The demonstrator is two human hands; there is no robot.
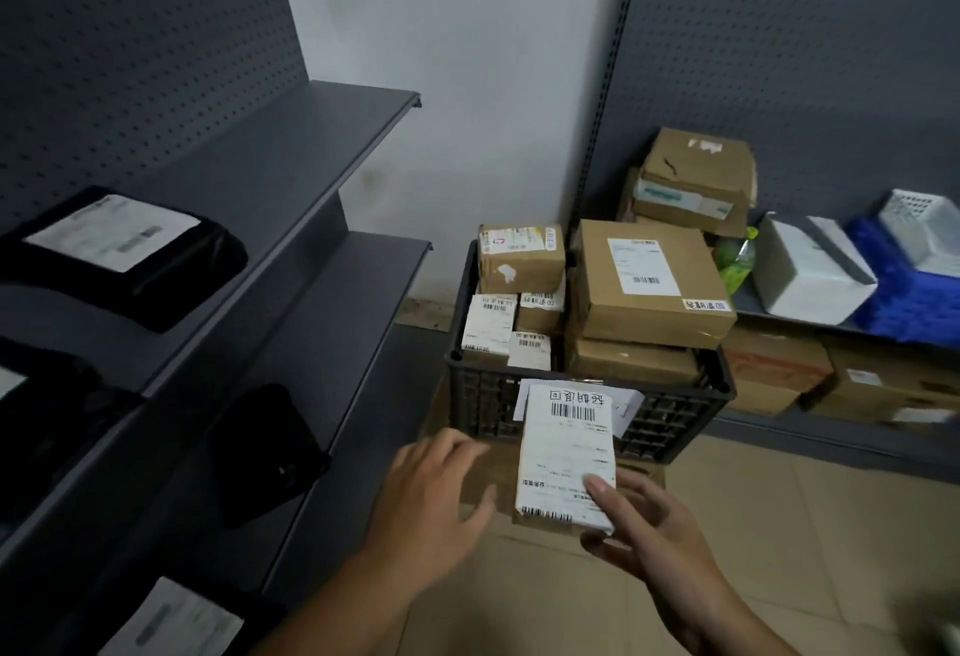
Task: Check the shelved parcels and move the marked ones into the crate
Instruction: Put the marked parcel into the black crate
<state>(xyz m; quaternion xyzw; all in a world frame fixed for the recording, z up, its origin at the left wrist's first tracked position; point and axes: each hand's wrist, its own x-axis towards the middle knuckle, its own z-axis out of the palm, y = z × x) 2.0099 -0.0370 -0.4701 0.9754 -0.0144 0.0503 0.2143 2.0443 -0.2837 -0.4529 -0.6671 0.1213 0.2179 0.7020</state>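
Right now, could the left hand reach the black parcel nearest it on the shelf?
Probably yes: the left hand is open and empty, the black parcel lies at the shelf edge beside it, nothing between. The right hand holds the labelled parcel.

Between the left hand [431, 494] and right hand [649, 541], the brown parcel [496, 471] carries a white label [566, 458] with black barcode stripes. Beyond them the crate [670, 421] is black lattice, and leftward the shelving [130, 57] is grey and dotted.

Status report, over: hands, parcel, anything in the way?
Right hand grips marked parcel, thumb on top. Left hand open beside it. Parcel in front of crate; boxes piled above rim.
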